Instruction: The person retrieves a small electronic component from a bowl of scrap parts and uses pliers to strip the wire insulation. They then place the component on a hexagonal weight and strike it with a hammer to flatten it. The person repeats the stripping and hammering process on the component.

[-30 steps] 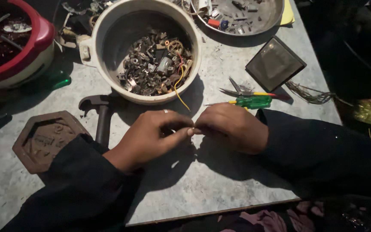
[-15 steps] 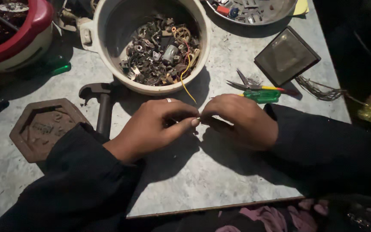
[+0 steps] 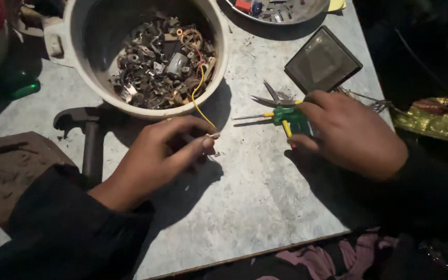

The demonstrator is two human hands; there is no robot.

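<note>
Left hand (image 3: 154, 158) rests on the grey mottled tabletop (image 3: 245, 207), thumb and forefinger pinched narrow on a small pale-tipped part at the end of a thin yellow wire (image 3: 199, 98) that trails back into the round off-white plastic bowl of dark metal scrap, gears and small motors (image 3: 151, 57). Right hand (image 3: 346, 132), which half a second ago met the left at the pinch point, has moved away to the right and now lies over the green-handled small tools (image 3: 286, 116) beside the grey pointed snips (image 3: 273, 98); its fingers curl onto the green handle, though whether they grip it I cannot tell. So the two-handed hold is broken: the left alone keeps the wire end. Nearby: dark square flat panel (image 3: 321, 61), brown hexagonal mould (image 3: 6, 173), dark hammer (image 3: 90, 137).
</note>
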